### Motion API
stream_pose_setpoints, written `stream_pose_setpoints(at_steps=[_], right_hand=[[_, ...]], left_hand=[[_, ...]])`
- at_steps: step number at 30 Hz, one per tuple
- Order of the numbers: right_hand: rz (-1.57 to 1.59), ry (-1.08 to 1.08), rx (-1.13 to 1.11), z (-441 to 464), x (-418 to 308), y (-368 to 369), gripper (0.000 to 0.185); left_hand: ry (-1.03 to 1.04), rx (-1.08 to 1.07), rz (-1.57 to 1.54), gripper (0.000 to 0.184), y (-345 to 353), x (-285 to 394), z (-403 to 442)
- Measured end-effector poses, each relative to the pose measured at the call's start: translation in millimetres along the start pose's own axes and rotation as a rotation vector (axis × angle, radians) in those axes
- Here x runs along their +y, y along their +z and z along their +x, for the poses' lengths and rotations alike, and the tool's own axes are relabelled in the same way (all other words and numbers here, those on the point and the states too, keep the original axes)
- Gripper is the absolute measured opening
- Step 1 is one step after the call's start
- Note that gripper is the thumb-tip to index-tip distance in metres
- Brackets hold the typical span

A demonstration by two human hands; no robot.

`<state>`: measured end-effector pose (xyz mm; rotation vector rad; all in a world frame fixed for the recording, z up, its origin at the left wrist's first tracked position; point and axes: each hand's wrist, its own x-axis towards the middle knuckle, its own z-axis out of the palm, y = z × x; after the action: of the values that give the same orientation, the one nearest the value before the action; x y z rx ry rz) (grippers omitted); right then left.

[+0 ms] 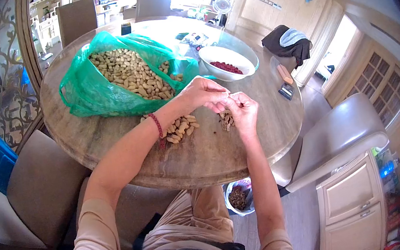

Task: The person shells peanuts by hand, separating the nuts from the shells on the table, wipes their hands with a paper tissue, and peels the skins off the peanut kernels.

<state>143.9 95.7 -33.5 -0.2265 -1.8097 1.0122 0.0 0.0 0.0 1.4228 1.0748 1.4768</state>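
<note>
My left hand [202, 94], with a red bead bracelet at its wrist, and my right hand [243, 111] meet fingertip to fingertip above the round table [205, 162]. Both are closed in a pinch; what lies between the fingers is too small to make out. Behind my left hand a green plastic bag [97, 95] lies open, full of unshelled peanuts [130, 73]. A small pile of peanuts [180, 128] rests below my left wrist. Bits of shell [226, 120] lie under my hands. Farther back, a white bowl [211, 54] holds dark red kernels [227, 67].
A bin [240, 198] with shells inside stands on the floor below the table edge. On the table's right side are a dark flat item [286, 91] and a pinkish block [284, 74]. Chairs [335, 137] surround the table.
</note>
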Motion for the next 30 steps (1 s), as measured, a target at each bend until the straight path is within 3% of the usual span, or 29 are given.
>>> stream_pose_setpoints(at_steps=[9, 15, 20, 30], right_hand=[[-0.073, -0.187, 0.028, 1.4, -1.7, -2.6, 0.011], [0.01, -0.06, 0.033, 1.8, -9.6, -4.6, 0.016], [0.126, -0.033, -0.028, 4.6, -8.6, -7.9, 0.032], [0.15, -0.013, -0.069, 3.7, -2.7, -5.7, 0.034]], left_hand=[[-0.052, -0.01, -0.216, 0.02, 3.6, 4.7, -3.8], [-0.057, -0.008, -0.241, 0.018, 5.1, 2.4, -2.0], [0.02, 0.025, -0.194, 0.018, 5.8, -2.2, 2.2], [0.113, 0.112, -0.021, 0.014, 12.5, -1.2, 2.9]])
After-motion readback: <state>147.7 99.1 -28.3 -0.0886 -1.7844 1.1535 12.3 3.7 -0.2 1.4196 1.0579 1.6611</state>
